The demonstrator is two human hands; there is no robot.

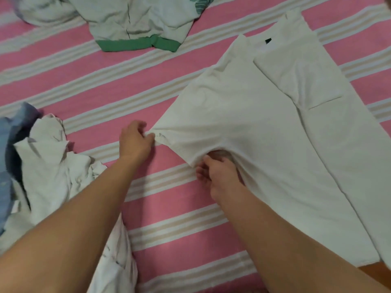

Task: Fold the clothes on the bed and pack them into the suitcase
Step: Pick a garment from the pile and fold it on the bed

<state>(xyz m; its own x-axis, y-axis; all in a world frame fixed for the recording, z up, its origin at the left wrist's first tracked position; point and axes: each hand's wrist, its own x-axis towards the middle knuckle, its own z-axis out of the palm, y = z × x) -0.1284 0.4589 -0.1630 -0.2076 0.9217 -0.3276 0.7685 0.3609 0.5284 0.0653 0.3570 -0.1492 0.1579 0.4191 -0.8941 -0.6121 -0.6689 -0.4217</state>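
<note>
A white T-shirt (pixel 264 127) lies spread on the pink striped bed (pixel 105 85), neck end far, with its right side folded in over the body. My left hand (pixel 135 140) pinches the tip of the shirt's left sleeve and pulls it out to the left. My right hand (pixel 215 174) grips the shirt's edge below that sleeve, fingers tucked under the cloth. No suitcase is in view.
A crumpled pile of white and blue clothes (pixel 42 166) lies at the left, under my left forearm. A pale garment with a green hem (pixel 137 24) sits at the far top. Bare bed shows between the piles.
</note>
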